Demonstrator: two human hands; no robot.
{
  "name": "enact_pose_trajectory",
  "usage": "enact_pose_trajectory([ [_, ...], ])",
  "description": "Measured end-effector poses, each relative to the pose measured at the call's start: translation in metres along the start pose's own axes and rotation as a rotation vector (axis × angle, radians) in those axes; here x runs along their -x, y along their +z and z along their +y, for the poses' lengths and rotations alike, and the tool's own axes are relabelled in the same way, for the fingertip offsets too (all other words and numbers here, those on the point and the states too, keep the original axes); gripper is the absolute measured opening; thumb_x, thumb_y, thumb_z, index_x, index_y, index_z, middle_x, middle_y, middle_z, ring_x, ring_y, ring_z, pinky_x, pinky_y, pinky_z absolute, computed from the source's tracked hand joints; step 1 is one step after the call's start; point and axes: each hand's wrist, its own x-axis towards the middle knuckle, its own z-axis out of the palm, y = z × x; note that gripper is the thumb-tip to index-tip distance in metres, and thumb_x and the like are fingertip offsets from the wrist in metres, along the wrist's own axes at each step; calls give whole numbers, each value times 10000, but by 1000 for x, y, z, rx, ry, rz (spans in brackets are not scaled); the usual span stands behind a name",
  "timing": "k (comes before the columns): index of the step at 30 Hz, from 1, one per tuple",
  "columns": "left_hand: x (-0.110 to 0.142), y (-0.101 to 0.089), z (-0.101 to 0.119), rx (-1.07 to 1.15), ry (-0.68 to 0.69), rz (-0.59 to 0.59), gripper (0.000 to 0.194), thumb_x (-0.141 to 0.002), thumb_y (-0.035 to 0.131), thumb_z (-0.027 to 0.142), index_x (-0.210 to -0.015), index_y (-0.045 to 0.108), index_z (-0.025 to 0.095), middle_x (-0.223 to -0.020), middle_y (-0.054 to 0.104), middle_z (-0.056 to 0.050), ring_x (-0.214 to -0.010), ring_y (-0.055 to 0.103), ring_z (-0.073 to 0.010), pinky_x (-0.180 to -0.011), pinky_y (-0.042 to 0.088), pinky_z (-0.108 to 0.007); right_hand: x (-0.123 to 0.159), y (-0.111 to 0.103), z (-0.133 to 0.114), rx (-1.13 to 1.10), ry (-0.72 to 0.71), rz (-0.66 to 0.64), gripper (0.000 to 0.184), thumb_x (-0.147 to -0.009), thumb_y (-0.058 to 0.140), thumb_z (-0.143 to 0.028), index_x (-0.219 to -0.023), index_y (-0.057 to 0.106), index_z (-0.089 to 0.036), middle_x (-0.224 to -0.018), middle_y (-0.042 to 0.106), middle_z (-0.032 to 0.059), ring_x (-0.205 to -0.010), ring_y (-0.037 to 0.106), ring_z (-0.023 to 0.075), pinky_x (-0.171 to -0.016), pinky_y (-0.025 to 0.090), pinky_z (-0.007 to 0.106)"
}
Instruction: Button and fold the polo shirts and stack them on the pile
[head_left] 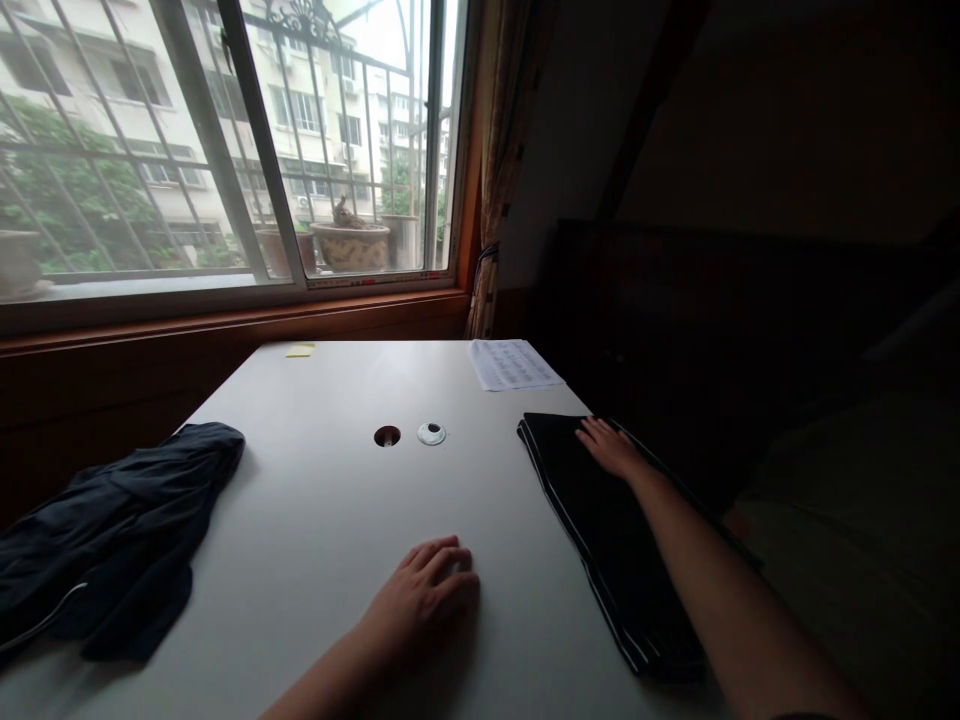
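A folded black garment with thin white stripes along its edge (592,520) lies lengthwise at the right side of the white table (322,520). My right hand (609,447) rests flat on its far end, fingers stretched out. My left hand (427,585) is over the middle of the near tabletop, left of the folded garment and apart from it. Its fingers are loosely bent and slightly spread, with nothing seen in them; the thumb is hidden. A crumpled dark navy garment with a white line (142,530) lies at the table's left edge.
Printed paper sheets (514,364) lie at the far right corner, and a yellow sticky note (300,351) at the far left. Mid-table are a round cable hole (387,436) and a white round cap (431,433). Beyond stands a barred window (360,150) with a curtain (491,200).
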Motion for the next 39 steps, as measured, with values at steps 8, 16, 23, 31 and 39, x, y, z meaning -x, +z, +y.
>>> enact_pose_trajectory([
  [8,0,-1,0,14,-8,-9,337,-946,599,256,-1280,578,291,-1363,593,-57,-1349,475,-278,-1088,457,-462,4,-4,-7,54,50,29,682,-1009,123,-500,-1564,322,-157,-1643,259,144,-1525,183,331,-1184,127,653],
  [16,1,3,-2,12,10,9,345,-944,604,255,-1287,579,289,-1355,592,-68,-1352,475,-278,-1090,459,-449,47,6,-56,40,-217,26,682,-1011,162,-522,-1599,216,-180,-1667,192,90,-1538,155,247,-1231,158,512],
  [23,2,2,-1,6,16,28,350,-936,599,238,-1283,582,284,-1350,594,-74,-1346,481,-275,-1086,462,-445,107,1,-74,-29,-382,-58,912,-897,390,-761,-1606,200,-219,-1682,68,99,-1544,68,293,-1241,133,508],
  [31,3,5,-5,1,38,21,368,-931,596,216,-1295,578,271,-1362,590,-76,-1355,470,-283,-1082,464,-466,115,0,-6,-59,-137,-69,761,-959,208,-635,-1572,312,-196,-1663,194,92,-1535,147,288,-1220,193,559],
  [39,4,6,-6,10,33,36,359,-940,590,215,-1293,589,279,-1355,595,-74,-1362,469,-271,-1091,458,-453,144,29,84,99,-33,120,687,-924,180,-568,-1407,565,-267,-1613,351,85,-1516,216,341,-1131,282,666],
])
